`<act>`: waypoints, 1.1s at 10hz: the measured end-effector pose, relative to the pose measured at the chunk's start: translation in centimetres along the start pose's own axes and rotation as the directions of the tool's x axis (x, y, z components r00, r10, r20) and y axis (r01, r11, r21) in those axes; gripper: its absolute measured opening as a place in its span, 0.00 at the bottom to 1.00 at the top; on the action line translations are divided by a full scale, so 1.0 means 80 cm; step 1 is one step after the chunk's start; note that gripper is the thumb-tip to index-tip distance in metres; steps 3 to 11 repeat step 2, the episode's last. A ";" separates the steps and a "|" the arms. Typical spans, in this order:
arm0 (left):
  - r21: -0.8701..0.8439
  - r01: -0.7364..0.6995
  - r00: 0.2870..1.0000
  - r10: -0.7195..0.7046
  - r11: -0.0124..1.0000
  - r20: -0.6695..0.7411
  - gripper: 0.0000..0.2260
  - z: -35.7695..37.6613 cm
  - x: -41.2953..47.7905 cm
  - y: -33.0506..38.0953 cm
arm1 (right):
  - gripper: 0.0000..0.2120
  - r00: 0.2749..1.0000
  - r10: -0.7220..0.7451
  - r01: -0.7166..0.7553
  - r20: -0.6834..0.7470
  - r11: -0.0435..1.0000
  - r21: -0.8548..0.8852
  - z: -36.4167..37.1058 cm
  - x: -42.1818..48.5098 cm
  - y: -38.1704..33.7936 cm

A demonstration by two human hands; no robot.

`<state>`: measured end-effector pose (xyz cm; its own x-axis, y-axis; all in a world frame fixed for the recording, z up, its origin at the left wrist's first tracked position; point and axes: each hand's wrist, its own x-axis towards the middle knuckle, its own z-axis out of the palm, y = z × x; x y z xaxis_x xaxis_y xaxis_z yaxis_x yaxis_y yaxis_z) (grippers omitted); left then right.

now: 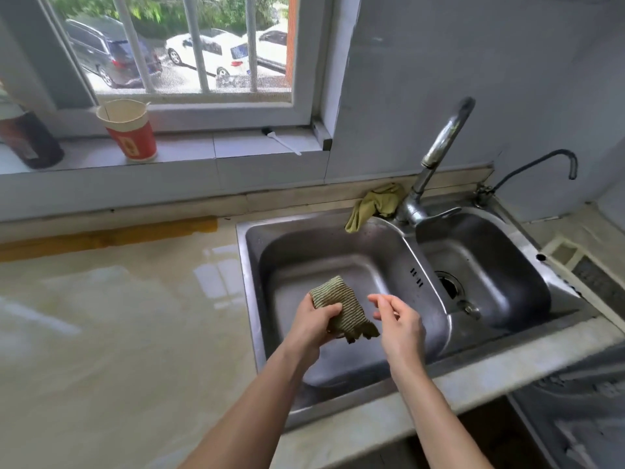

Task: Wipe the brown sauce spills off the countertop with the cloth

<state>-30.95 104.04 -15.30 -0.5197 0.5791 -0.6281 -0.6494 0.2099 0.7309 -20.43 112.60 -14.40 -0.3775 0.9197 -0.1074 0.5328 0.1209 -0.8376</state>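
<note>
Green striped cloth point(343, 308) slants upper-left to lower-right, gripped by left hand point(313, 324); right hand point(399, 321) relaxed, apart.

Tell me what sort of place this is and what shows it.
Most likely a home kitchen: a two-bowl steel sink with a tall faucet sits in a pale countertop, and the left hand holds a striped cloth over one bowl.

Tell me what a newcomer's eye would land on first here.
Two hands meet over the larger basin of the steel sink: the left hand grips a green striped cloth, the right hand hovers open beside it. A brown sauce streak runs along the countertop back edge, left of the sink. A red paper cup stands on the windowsill.
</note>
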 end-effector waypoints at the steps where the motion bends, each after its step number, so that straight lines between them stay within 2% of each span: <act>1: 0.159 0.028 0.995 -0.012 0.987 -0.098 0.20 -0.004 0.021 -0.009 | 0.11 1.000 -0.019 0.019 -0.016 0.999 0.032 0.003 0.023 0.012; 2: 0.390 -0.008 0.975 0.094 0.921 -0.202 0.27 -0.013 0.021 -0.014 | 0.09 1.000 -0.010 0.012 -0.027 0.998 0.056 -0.012 0.045 0.012; 11: 0.390 -0.008 0.975 0.094 0.921 -0.202 0.27 -0.013 0.021 -0.014 | 0.09 1.000 -0.010 0.012 -0.027 0.998 0.056 -0.012 0.045 0.012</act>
